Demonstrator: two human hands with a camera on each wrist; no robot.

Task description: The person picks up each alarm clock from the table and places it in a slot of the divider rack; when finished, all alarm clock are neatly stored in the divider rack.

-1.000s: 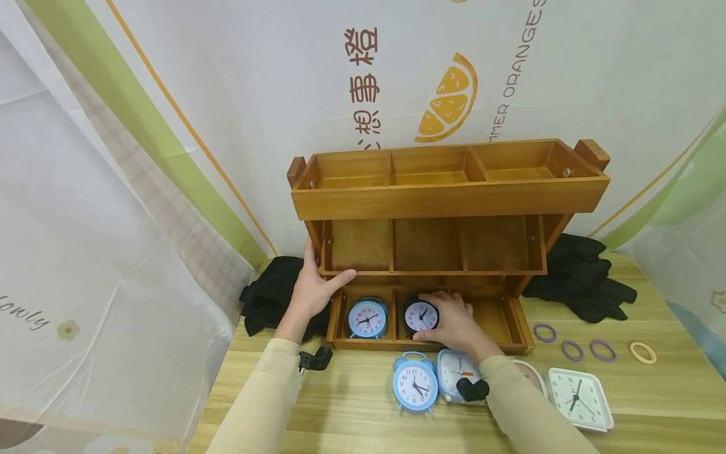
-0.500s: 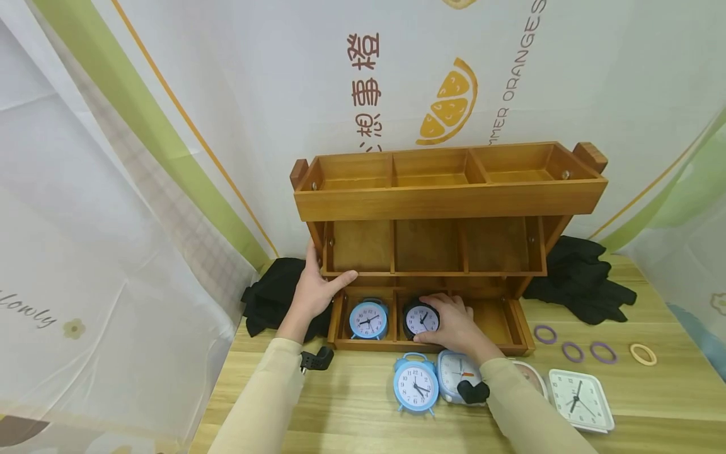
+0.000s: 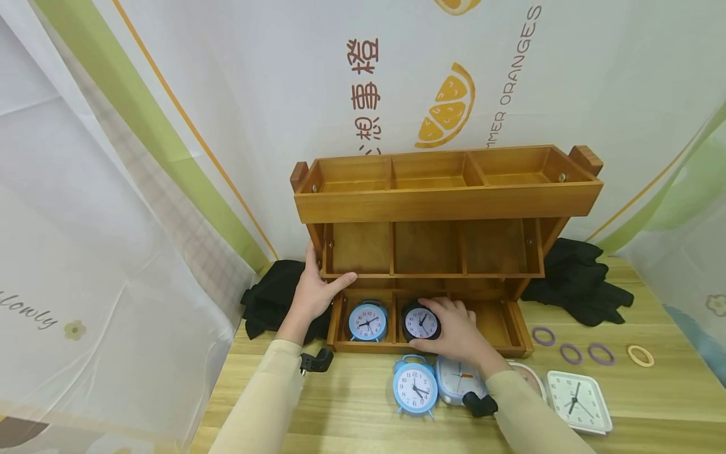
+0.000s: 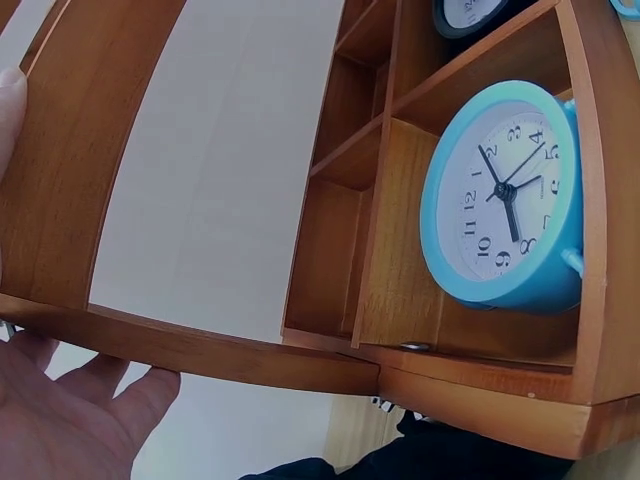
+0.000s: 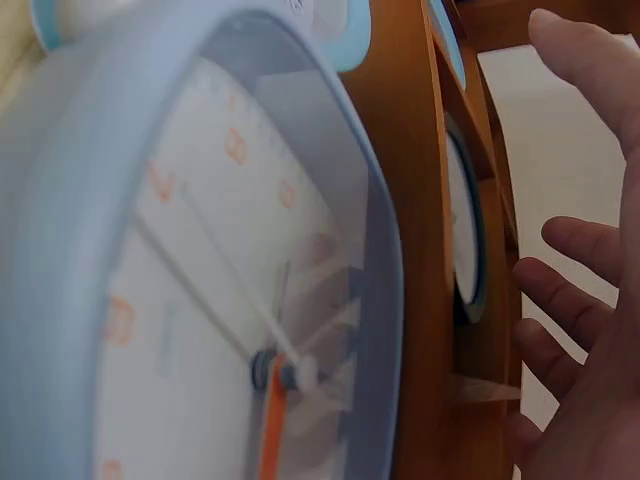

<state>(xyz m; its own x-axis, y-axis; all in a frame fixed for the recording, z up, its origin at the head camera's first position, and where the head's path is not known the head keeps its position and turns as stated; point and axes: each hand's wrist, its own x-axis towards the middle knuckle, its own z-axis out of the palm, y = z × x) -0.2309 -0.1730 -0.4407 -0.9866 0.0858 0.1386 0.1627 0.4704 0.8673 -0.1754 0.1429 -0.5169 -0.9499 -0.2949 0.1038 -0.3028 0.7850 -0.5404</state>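
A three-tier wooden shelf (image 3: 448,202) stands at the back of the table. My left hand (image 3: 326,284) grips the left end of its middle tier, thumb along the front edge. In the left wrist view the palm and fingers (image 4: 90,410) lie under the shelf board (image 4: 200,350). My right hand (image 3: 439,325) holds a black round clock (image 3: 420,323) in the middle compartment of the bottom tier, thumb below and fingers over its top. A blue round clock (image 3: 367,320) (image 4: 500,200) stands in the left compartment. The right compartment is partly hidden by my hand.
In front of the shelf on the table lie a blue round clock (image 3: 415,388), a pale blue square clock (image 3: 454,378) (image 5: 200,300) and a white square clock (image 3: 578,400). Several hair rings (image 3: 571,353) lie at the right. Black cloth (image 3: 584,284) is bunched at both sides of the shelf.
The view has tilted up slightly. My right hand has shifted a little on the black clock; my left hand keeps its hold on the shelf.
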